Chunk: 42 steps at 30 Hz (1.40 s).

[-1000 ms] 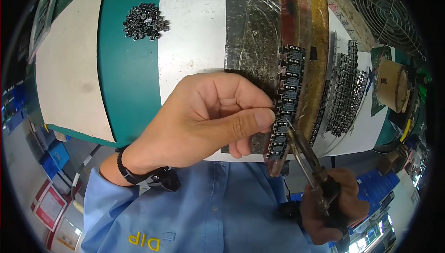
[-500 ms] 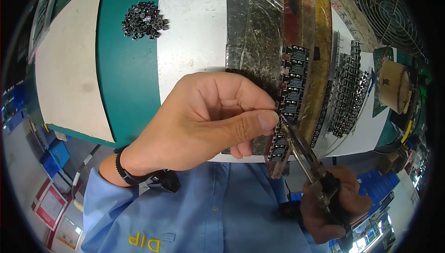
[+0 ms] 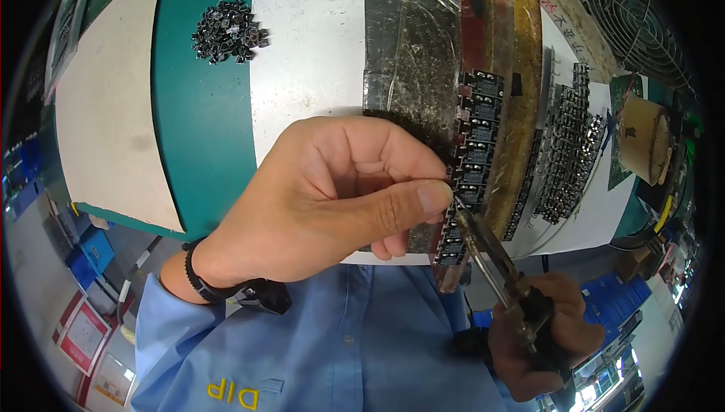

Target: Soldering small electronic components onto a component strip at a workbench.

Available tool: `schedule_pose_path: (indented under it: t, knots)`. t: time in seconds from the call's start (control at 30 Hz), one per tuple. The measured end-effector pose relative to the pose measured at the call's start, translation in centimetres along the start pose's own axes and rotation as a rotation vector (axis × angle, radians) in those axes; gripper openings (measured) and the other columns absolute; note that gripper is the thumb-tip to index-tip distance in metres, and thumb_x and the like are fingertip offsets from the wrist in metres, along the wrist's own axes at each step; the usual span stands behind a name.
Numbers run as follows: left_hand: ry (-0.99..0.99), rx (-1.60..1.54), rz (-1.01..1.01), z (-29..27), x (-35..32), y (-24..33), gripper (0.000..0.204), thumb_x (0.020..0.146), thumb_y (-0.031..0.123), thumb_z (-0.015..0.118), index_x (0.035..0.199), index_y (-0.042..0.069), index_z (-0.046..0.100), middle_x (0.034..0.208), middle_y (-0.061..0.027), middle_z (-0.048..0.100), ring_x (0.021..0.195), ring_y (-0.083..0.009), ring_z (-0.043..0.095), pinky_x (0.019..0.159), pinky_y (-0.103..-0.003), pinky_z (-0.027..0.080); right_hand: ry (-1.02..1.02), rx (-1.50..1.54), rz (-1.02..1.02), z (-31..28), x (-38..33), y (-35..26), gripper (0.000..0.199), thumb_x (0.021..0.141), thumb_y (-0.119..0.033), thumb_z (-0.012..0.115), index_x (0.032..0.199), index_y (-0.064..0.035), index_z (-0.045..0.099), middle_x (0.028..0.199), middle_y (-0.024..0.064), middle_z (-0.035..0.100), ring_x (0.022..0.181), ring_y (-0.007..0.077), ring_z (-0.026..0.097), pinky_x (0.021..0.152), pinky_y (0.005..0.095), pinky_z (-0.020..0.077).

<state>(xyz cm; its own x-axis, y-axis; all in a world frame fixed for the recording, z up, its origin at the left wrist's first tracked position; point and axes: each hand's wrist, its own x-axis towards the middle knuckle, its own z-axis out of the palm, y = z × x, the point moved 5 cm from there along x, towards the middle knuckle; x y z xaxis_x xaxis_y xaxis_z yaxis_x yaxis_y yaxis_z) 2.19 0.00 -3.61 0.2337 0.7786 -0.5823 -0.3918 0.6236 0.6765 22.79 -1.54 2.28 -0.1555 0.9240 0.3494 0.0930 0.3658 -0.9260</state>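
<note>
Black components [image 3: 479,131] adjoin left hand [image 3: 325,200], pinched, contents hidden; right hand [image 3: 570,323] grips soldering iron [image 3: 495,249].

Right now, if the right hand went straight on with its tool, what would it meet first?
The tool in the right hand would probably meet the left thumb first; depth is unclear, so the row of black parts may come sooner.

The broad black block [image 3: 414,42] is wrapped in glossy, scuffed clear film. Small black rectangular plastic components [image 3: 479,131] are dotted with shiny metal. The slim dark-handled soldering tool [image 3: 519,286] is fitted with metal tubing. The flat green surface [image 3: 200,125] is finished smooth and matt.
</note>
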Motion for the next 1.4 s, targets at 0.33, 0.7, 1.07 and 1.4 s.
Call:
schedule_pose_path:
  t: [0.33, 0.7, 1.07, 1.4]
  knots:
    - [0.035, 0.005, 0.013, 0.0, -0.1, 0.0, 0.009, 0.082, 0.004, 0.061, 0.086, -0.003, 0.057, 0.073, -0.0089, 0.062, 0.050, -0.0090, 0.055, 0.044, -0.019, 0.043, 0.015, -0.008, 0.024, 0.0, -0.3, 0.1, 0.048, 0.078, -0.046, 0.057, 0.094, -0.0027, 0.042, 0.059, 0.0184, 0.054, 0.051, 0.0255, 0.053, 0.047, 0.0311, 0.0412]
    - [0.045, 0.007, -0.018, 0.4, 0.2, 0.4, 0.008, 0.081, 0.003, 0.062, 0.084, -0.003, 0.056, 0.070, -0.0101, 0.062, 0.046, -0.0089, 0.053, 0.042, -0.019, 0.042, 0.180, -0.141, 0.025, -1.6, -0.9, 0.0, 0.047, 0.083, -0.044, 0.049, 0.099, 0.0001, 0.042, 0.066, 0.0196, 0.054, 0.056, 0.0255, 0.054, 0.053, 0.0326, 0.0456]
    - [0.105, 0.032, 0.014, -0.5, -0.8, -0.5, 0.009, 0.083, 0.006, 0.060, 0.087, -0.002, 0.059, 0.073, -0.0067, 0.062, 0.052, -0.0078, 0.053, 0.046, -0.020, 0.042, 0.507, -0.724, 0.090, -8.8, 3.5, 4.8, 0.042, 0.094, -0.033, 0.038, 0.117, 0.0026, 0.042, 0.095, 0.0163, 0.060, 0.081, 0.0210, 0.058, 0.080, 0.0329, 0.0450]
    - [-0.084, -0.054, 0.039, -0.1, 0.5, -0.2, 0.012, 0.086, 0.009, 0.057, 0.091, -0.002, 0.059, 0.076, -0.0054, 0.062, 0.052, -0.0075, 0.054, 0.046, -0.020, 0.043, 0.331, -0.211, -0.140, -5.9, 1.7, 1.2, 0.038, 0.090, -0.023, 0.048, 0.113, 0.0062, 0.044, 0.086, 0.0135, 0.062, 0.076, 0.0193, 0.058, 0.071, 0.0281, 0.0464]
